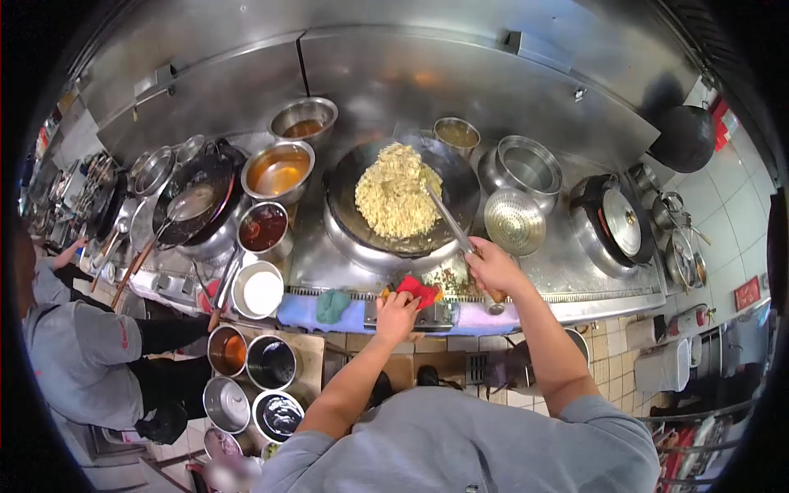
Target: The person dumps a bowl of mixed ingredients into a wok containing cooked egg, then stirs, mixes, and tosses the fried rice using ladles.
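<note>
A large heap of fried rice point(397, 197) fills the middle of the dark wok point(460, 168) in front of me. My right hand point(495, 269) is closed round the handle of a long metal wok tool point(448, 215) with a wooden end. Its head is buried in the rice, so I cannot tell whether it is a ladle or a spatula. Down at the stove's front edge, my left hand point(397, 316) grips a red cloth point(419, 291); anything under the cloth is hidden. A green cloth point(332, 306) lies left of that hand.
Right of the wok are a perforated strainer point(514, 222) and a metal pot point(528, 164). Bowls of amber liquid point(279, 171) and dark red sauce point(263, 228) stand to the left, above a white-filled container point(258, 289). Another person point(90, 353) stands at far left.
</note>
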{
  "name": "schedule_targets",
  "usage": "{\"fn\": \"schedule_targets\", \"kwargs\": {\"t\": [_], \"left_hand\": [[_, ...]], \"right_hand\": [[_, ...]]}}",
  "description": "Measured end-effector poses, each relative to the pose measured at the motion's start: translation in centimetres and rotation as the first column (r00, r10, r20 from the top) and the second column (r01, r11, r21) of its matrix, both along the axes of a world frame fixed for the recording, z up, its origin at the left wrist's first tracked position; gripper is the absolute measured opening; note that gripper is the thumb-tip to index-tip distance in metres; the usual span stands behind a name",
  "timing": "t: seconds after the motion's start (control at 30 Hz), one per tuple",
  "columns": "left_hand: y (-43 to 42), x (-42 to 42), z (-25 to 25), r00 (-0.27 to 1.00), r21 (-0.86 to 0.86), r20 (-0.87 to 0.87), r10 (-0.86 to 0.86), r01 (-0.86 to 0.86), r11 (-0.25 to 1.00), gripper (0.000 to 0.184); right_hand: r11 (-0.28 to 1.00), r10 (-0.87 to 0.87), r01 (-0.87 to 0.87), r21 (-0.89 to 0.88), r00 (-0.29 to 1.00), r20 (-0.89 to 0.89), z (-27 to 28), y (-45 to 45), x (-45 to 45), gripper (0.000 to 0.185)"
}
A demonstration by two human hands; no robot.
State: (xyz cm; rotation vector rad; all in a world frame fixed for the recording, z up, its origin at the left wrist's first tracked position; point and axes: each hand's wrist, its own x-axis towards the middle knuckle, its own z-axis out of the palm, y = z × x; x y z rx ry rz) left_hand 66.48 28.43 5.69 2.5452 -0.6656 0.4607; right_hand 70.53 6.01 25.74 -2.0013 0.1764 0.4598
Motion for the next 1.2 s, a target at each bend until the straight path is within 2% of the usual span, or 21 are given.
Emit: {"fn": "schedule_targets", "kwargs": {"t": [0.03,0.07,0.13,0.23,0.27,0.3,0.37,0.43,0.5,0.53,0.57,0.6,0.7,0.73,0.8,0.83,0.87,0.9,1.03,1.17,1.2], "left_hand": [[-0.1,-0.4,-2.3,0.999,0.138,-0.041,0.002,0.003,0.99,0.03],[0.0,-1.1,-3.9,0.996,0.228,-0.094,-0.009,0.03,0.973,0.038],[-0.1,-2.1,-3.0,0.974,0.306,-0.222,0.035,0.036,0.951,0.043],[1.0,-2.3,-1.6,0.895,0.45,-0.442,0.057,0.166,0.877,0.057],[1.7,-2.5,0.5,0.913,0.37,-0.403,0.06,0.102,0.923,0.063],[2.7,-2.4,2.4,0.929,0.286,-0.363,0.072,0.038,0.957,0.069],[5.8,0.0,5.2,0.918,0.24,-0.339,0.205,-0.126,0.962,0.079],[9.8,2.7,5.5,0.731,0.472,-0.365,0.577,-0.389,0.791,0.09],[11.9,4.2,5.5,0.561,0.682,-0.433,0.705,-0.308,0.664,0.099],[12.8,4.7,4.3,0.557,0.692,-0.433,0.708,-0.298,0.658,0.099],[13.6,5.3,2.3,0.497,0.675,-0.537,0.681,-0.231,0.701,0.097],[14.2,6.0,0.8,0.431,0.646,-0.629,0.647,-0.173,0.744,0.095],[14.6,6.9,-1.4,0.503,0.543,-0.649,0.571,-0.22,0.811,0.079],[14.3,6.8,-0.8,0.505,0.544,-0.646,0.572,-0.221,0.809,0.079],[13.0,5.7,0.9,0.658,0.024,-0.631,0.411,-0.514,0.858,0.056],[12.1,5.5,0.7,0.666,0.02,-0.628,0.403,-0.504,0.863,0.056],[11.0,5.3,0.1,0.553,-0.445,-0.833,-0.01,-0.66,0.605,0.049],[9.8,5.3,-0.1,0.509,-0.615,-0.72,-0.472,-0.783,0.095,0.042],[2.8,6.6,3.9,0.449,-0.511,-0.559,-0.697,-0.849,-0.137,0.049],[-0.5,10.4,7.5,0.332,-0.377,-0.637,-0.696,-0.921,-0.094,0.044],[-0.7,11.0,7.7,0.259,-0.312,-0.701,-0.665,-0.949,-0.041,0.041]], "right_hand": [[0.983,0.054,-0.037,-0.18,0.994,0.092,-0.4,-0.2,-1.0,0.049],[0.983,0.055,-0.04,-0.181,0.995,0.081,-1.9,-0.4,-1.4,0.049],[0.793,0.308,-0.078,-0.604,0.907,0.288,-6.0,-1.3,-1.6,0.056],[0.763,0.249,-0.121,-0.635,0.962,0.116,-7.5,-2.0,1.1,0.059],[0.779,0.317,-0.041,-0.625,0.886,0.337,-8.9,-3.4,1.6,0.053],[0.778,0.323,-0.051,-0.626,0.887,0.329,-7.3,-3.6,1.2,0.053],[0.998,-0.046,0.046,-0.037,0.999,-0.021,-2.3,-3.4,-0.5,0.043],[0.991,-0.133,0.132,0.02,0.991,0.008,-3.6,-5.1,-0.3,0.039],[0.979,-0.165,0.184,-0.091,0.969,0.183,-4.2,-5.6,1.7,0.037],[0.98,-0.175,0.187,-0.063,0.972,0.159,-4.6,-5.2,3.4,0.034],[0.982,-0.18,0.187,-0.038,0.974,0.137,-5.0,-4.1,5.5,0.031],[0.962,-0.235,0.231,0.144,0.972,0.013,-6.3,-2.6,7.7,0.027],[0.852,-0.227,0.284,0.439,0.957,-0.178,-8.5,3.2,11.9,0.021],[0.904,-0.163,0.222,0.365,0.969,-0.185,-8.0,4.5,11.8,0.023],[0.942,-0.107,0.164,0.293,0.974,-0.2,-6.8,5.2,9.3,0.026],[0.997,0.068,-0.068,-0.034,0.998,0.004,-6.2,4.4,7.4,0.031],[0.89,0.3,-0.227,-0.395,0.944,0.134,-6.0,3.3,5.6,0.038],[0.846,0.323,-0.213,-0.488,0.934,0.153,-6.4,1.4,3.8,0.038],[0.617,0.39,-0.198,-0.762,0.918,0.078,-4.1,-6.2,-2.1,0.048],[0.505,0.323,-0.196,-0.841,0.946,-0.026,-3.5,-12.6,-4.0,0.049],[0.536,0.332,-0.116,-0.836,0.94,0.082,-5.4,-13.9,-3.1,0.048]]}}
